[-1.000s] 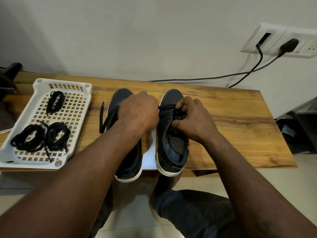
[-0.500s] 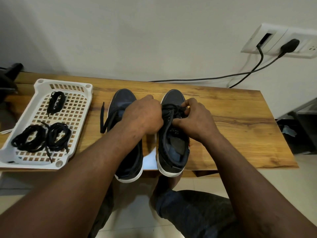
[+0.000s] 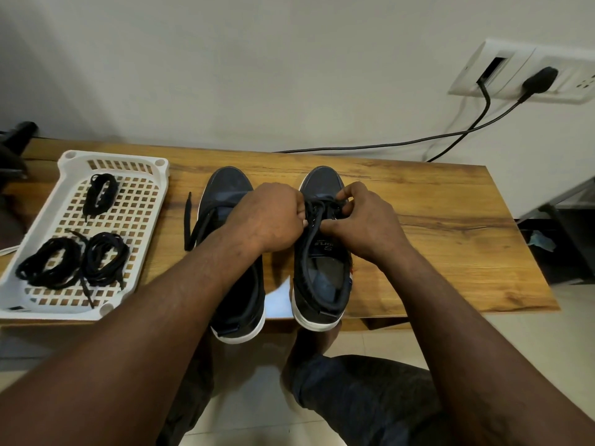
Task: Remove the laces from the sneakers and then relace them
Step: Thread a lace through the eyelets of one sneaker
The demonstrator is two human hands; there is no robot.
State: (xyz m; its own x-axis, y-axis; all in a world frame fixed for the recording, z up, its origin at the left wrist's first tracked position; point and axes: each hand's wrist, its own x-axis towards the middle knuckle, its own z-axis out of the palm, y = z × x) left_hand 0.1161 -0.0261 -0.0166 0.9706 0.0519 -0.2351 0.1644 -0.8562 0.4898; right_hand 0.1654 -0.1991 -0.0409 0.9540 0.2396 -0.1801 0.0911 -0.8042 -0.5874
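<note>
Left hand (image 3: 267, 217) has closed in beside right hand (image 3: 367, 220), both pinching the lace (image 3: 318, 204) on the right sneaker (image 3: 322, 284).

White plastic tray (image 3: 112, 154) sits at the desk's (image 3: 450, 252) left end, and a black cable (image 3: 370, 145) trails off the back edge up to a wall socket (image 3: 573, 75).

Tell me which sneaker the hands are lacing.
The right sneaker: left hand and right hand both pinch its lace; neither holds the left sneaker.

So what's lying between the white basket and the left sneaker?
A loose black lace from the left sneaker lies on the wooden table beside the white basket; the head view shows it.
</note>
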